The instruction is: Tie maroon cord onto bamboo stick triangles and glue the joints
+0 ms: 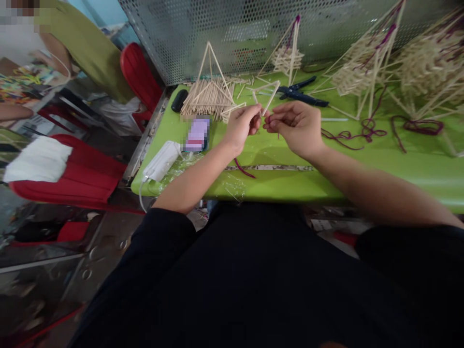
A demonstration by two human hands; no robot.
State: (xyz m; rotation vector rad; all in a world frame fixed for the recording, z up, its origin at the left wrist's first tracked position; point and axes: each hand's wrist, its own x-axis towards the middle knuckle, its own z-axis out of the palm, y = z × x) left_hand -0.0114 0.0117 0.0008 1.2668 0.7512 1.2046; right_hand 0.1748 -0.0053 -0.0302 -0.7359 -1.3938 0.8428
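My left hand pinches the near corner of a small triangle of thin wooden sticks, whose far side points away from me. Close beside it, my right hand is closed with its fingertips together on a purple cord. A length of that colour hangs below my left wrist onto the green table. Just beyond my hands lie dark pliers. Left of them is a pile of wooden sticks with a stick frame standing over it.
Stick structures tied with purple cord stand along the back right. A phone, a white power bank and a black case sit at the left. Red chairs and another person are further left. A perforated metal panel rises behind.
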